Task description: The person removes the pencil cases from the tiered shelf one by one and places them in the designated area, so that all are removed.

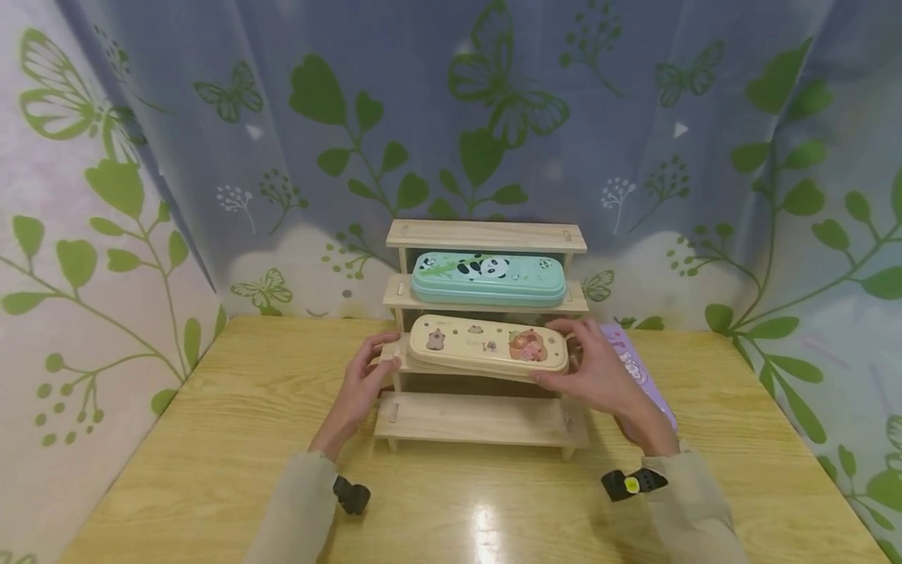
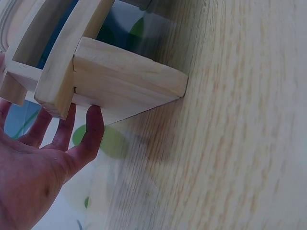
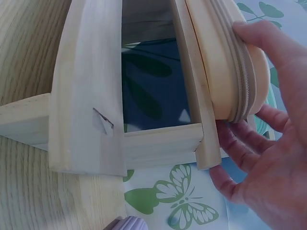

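Observation:
A cream pencil case (image 1: pixel 486 345) with cartoon stickers lies slightly askew on the second-lowest board of a wooden tiered rack (image 1: pixel 479 419). My right hand (image 1: pixel 595 368) grips its right end, thumb at the front edge and fingers behind. In the right wrist view, the thumb presses the zip side of the pencil case (image 3: pixel 235 57), and the fingertips reach beneath and behind it. My left hand (image 1: pixel 362 384) is at the left end of the same board. In the left wrist view, its fairly straight fingers (image 2: pixel 94 124) reach up to the rack's side.
A mint-green panda pencil case (image 1: pixel 489 280) sits one board higher. On the table (image 1: pixel 282 423), a purple case (image 1: pixel 637 368) lies right of the rack, partly behind my right hand. A curtain (image 1: pixel 423 102) with leaves and butterflies hangs behind.

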Tool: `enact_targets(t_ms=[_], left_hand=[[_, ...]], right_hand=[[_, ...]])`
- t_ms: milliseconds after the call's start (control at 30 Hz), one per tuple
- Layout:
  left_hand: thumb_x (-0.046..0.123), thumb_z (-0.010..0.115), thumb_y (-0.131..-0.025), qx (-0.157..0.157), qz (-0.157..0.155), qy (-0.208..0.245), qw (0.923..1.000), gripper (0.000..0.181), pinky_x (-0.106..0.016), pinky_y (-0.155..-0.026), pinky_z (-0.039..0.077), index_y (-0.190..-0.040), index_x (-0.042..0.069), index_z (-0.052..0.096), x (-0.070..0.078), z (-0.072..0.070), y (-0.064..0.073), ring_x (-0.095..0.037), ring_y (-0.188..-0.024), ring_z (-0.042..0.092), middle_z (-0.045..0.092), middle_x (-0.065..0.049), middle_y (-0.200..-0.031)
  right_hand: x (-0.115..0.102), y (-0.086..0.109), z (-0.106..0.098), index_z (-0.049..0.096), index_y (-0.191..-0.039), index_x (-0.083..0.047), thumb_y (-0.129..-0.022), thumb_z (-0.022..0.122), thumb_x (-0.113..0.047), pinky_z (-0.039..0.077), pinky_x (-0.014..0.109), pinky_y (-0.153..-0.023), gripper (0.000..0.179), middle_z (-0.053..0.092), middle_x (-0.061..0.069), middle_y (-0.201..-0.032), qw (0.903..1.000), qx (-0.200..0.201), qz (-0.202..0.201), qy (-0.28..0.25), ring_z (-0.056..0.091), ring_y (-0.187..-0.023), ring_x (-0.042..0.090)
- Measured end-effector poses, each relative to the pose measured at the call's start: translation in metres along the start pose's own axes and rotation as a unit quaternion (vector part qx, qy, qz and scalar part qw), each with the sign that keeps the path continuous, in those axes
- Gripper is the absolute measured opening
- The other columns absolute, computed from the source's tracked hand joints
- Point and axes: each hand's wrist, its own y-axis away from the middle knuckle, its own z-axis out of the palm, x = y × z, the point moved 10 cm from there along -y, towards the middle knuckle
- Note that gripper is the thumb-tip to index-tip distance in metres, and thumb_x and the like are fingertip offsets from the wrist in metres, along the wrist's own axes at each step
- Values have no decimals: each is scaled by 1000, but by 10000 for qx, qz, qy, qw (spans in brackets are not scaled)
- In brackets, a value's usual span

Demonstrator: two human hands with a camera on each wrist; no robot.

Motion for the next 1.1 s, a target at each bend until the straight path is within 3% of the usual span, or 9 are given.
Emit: enact_targets(t_ms=[167, 367, 500, 767, 1100], left_hand=[[23, 55, -104, 21, -33, -11, 10000, 41, -46, -91, 58, -144, 23, 51, 0, 0, 0, -31, -116, 61, 52, -15, -143], [20, 57, -103, 55, -25, 43, 10000, 42, -46, -90, 58, -144, 21, 52, 0, -1, 0, -30, -115, 61, 53, -16, -142], [19, 56, -103, 61, -16, 78, 9999, 42, -47, -92, 58, -144, 20, 51, 0, 0, 0, -31, -117, 60, 53, -17, -143], [18, 56, -103, 74, 56, 73, 9999, 42, -45, -92, 57, -145, 19, 51, 2, 0, -1, -32, -116, 61, 53, -17, -143], [22, 56, -103, 62, 26, 5, 10000, 41, -38, -84, 56, -144, 22, 52, -1, 0, 0, -27, -112, 60, 53, -15, -141]], right_hand=[[1, 4, 2, 49, -140, -13, -72, 94, -28, 46, 33, -81, 83, 60, 10, -118, 9997, -74, 64, -229, 55, -102, 24], [-4, 10, 3, 48, -144, -13, -70, 95, -21, 50, 28, -83, 88, 60, 9, -126, 9990, 11, -247, -370, 58, -104, 24], [-10, 13, 1, 52, -143, -11, -69, 95, -16, 50, 25, -87, 86, 60, 9, -132, 9974, 220, -649, -206, 58, -111, 22], [-17, 20, -3, 57, -136, -8, -63, 96, -10, 54, 24, -83, 83, 61, 9, -128, 9904, 637, -1229, -31, 57, -108, 18], [-12, 35, -14, 60, -132, -7, -59, 98, -9, 53, 20, -79, 83, 65, 7, -122, 9833, 1094, -1451, 138, 57, -101, 10]])
